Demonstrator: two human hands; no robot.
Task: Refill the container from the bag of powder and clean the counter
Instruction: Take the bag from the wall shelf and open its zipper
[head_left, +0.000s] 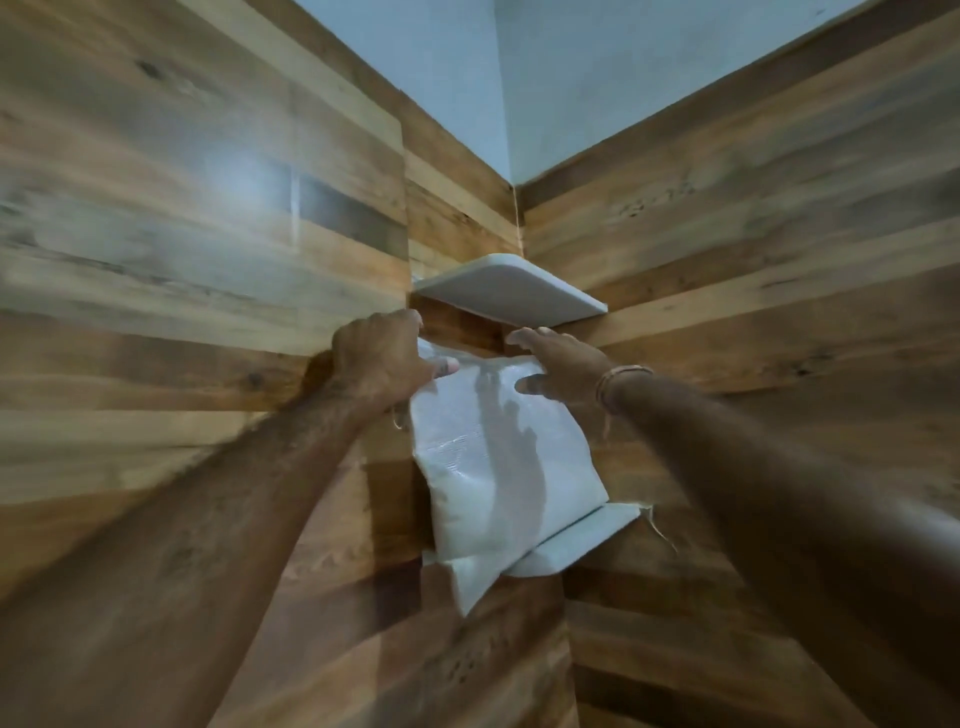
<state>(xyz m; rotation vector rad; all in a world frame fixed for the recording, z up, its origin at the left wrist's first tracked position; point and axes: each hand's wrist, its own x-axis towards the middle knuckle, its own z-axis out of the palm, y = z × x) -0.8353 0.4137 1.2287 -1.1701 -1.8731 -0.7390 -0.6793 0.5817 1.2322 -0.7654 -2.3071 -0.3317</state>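
Over at nine o'clock, the left hand is seen curled shut, with the top left corner of the bag of powder pinched between thumb and fingers. The bag itself is stood upright at the centre of the view, its base rested on the lower shelf in the corner of the wood-panelled wall, with a lower corner drooped over the shelf's front edge. Directly above, at twelve o'clock, the upper shelf is found close over the bag's top. At three o'clock from the bag, the right hand is laid against the top right corner, fingers stretched out and loosely spread, thumb tucked under the edge; whether anything is actually pinched there cannot be told. A bracelet is worn on that wrist.

As for progress, the task is judged barely begun: the bag is only being taken hold of on its shelf, apparently sealed. No container and no tabletop are in view, so pouring and wiping are all left to do. The upper shelf is the obstacle; the bag will likely have to be drawn outward, not lifted straight up.
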